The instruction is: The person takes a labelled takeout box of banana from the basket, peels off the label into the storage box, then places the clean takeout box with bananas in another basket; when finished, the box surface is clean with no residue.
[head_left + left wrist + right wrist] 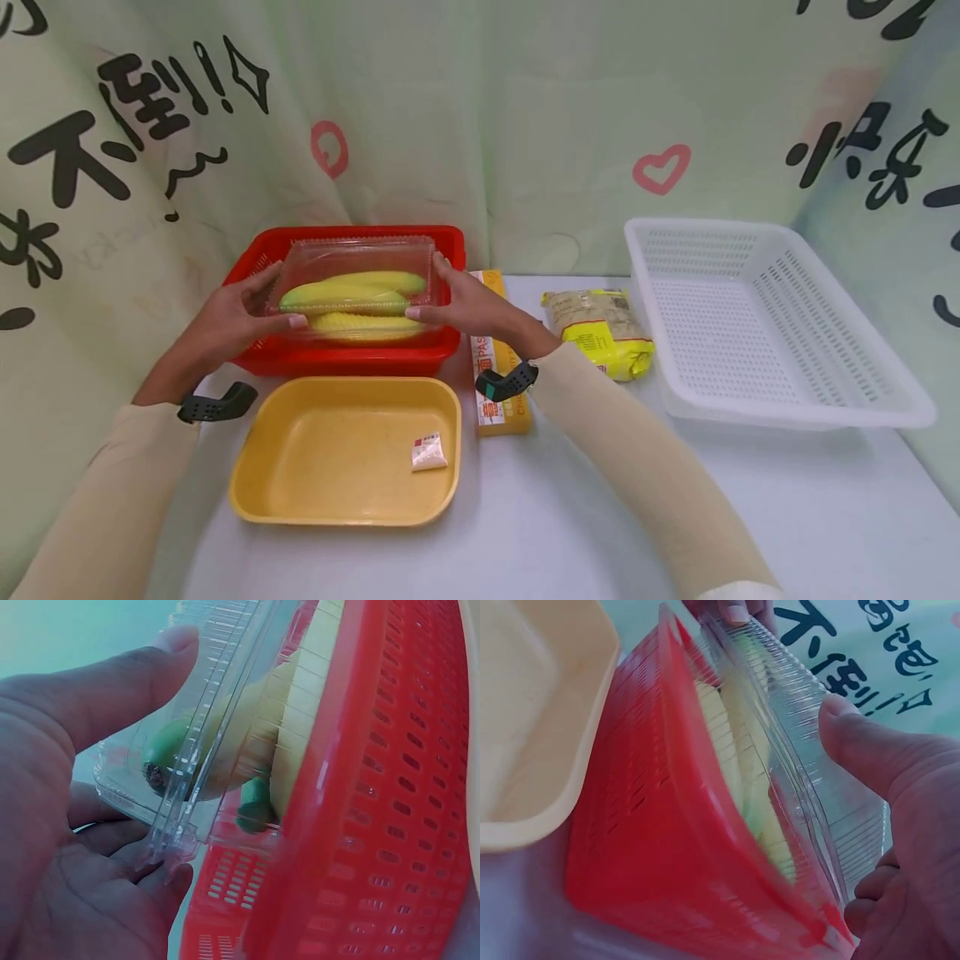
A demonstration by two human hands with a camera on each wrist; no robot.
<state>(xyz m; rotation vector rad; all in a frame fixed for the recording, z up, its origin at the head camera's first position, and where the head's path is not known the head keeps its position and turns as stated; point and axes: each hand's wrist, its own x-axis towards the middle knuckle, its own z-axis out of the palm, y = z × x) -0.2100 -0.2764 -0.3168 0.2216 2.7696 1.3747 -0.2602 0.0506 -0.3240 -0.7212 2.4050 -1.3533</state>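
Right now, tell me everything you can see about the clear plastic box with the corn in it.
The clear plastic box is a thin, ribbed, see-through clamshell with its lid closed. Inside lie yellow corn cobs with green ends, side by side. It sits roughly level at the top of the red basket; whether it rests on it is unclear. The left hand grips its left end and the right hand its right end, thumbs on the lid and fingers underneath.

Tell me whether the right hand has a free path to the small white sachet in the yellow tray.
Probably not yet: the right hand grips the clear plastic clamshell box. Nothing covers the small white sachet in the yellow tray.
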